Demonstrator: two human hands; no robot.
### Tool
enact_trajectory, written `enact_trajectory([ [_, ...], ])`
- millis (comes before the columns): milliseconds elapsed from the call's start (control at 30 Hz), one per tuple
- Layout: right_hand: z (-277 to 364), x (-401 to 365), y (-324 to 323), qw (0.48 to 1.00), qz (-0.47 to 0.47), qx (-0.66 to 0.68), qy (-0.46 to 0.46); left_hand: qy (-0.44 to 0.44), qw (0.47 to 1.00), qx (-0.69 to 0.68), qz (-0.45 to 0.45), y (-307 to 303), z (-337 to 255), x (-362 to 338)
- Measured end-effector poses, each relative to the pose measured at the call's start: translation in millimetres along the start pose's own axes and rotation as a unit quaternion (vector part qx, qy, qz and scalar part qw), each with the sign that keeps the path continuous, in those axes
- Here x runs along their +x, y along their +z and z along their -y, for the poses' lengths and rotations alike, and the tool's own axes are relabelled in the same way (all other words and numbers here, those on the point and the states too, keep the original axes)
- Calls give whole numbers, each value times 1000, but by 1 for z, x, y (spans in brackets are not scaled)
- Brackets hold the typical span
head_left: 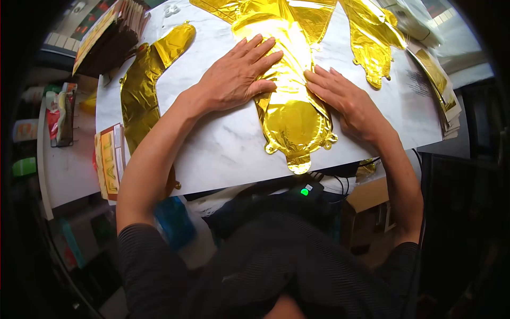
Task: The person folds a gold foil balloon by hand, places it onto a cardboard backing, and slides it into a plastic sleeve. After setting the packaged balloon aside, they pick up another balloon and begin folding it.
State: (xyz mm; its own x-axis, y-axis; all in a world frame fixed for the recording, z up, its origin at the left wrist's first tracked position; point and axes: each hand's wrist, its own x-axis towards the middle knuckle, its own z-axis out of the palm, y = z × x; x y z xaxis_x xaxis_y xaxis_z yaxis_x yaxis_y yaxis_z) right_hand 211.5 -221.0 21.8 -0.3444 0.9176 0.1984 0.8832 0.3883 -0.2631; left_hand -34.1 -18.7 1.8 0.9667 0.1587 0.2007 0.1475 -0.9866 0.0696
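Smoothing seems the step in hand: the left hand (234, 74) lies spread on the gold foil piece (297, 125), which runs between both hands; the right hand (342, 95), fingers nearly straight, touches its edge. Glare may hide creases; the next move would call for light, even pressure.

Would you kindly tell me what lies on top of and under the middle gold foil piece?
The left hand rests partly on the middle gold foil piece; the right hand touches its right edge. White marbled tabletop shows around it; anything directly underneath is covered.
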Motion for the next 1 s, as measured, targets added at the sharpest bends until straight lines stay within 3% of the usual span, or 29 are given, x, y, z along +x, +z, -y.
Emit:
enact_trajectory([
  [433, 60, -81, -27, 996, 12, 83, 13, 4, 1000, 4, -6, 2, 0, 0],
  [500, 58, -85, -27, 991, -12, 136, 1, 4, 1000, 4, -11, 2, 1, 0],
  [567, 70, -76, -29, 974, -96, 197, 56, 4, 1000, 2, -13, 3, 0, 0],
  [733, 93, -1, -14, 987, -93, 126, -40, 12, 1000, -6, -27, 5, 2, -2],
  [800, 96, 23, 1, 993, -49, 75, -74, 14, 1000, 9, -15, 3, 3, -1],
  [1000, 95, 35, 23, 994, 31, 11, -101, 8, 999, 4, -46, 10, 2, -4],
])
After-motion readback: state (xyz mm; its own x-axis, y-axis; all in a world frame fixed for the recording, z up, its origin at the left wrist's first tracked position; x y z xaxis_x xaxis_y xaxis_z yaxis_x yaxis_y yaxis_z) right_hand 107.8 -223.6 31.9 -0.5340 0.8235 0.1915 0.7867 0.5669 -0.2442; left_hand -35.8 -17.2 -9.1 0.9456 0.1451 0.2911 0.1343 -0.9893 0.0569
